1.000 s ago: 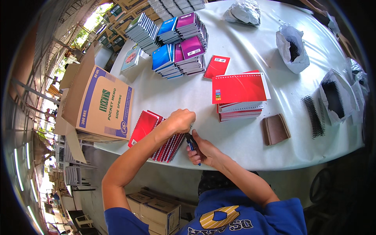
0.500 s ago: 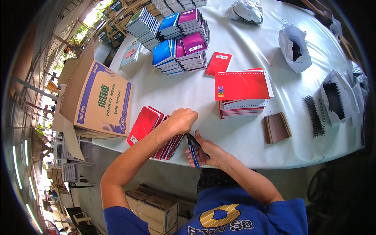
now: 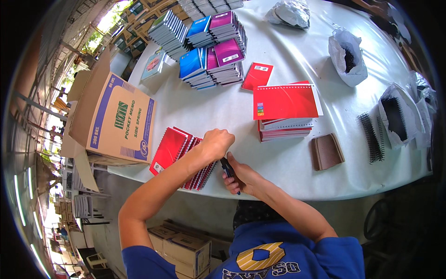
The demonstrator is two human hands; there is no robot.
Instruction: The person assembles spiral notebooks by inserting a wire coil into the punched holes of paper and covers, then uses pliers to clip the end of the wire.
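Tan, blue-banded cardboard box [image 3: 116,122] at table's left

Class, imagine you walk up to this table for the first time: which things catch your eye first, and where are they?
The bright red notebooks fanned at the table's near edge stand out, with the left hand pressing on them and the right hand gripping a dark tool beside them. Left of them sits a large cardboard box; blue and purple notebook stacks rise at the far side.

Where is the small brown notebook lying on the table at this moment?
In the head view, the brown notebook lies near the table's front edge, on the person's right, between the red notebook stack and the loose black spiral coils.
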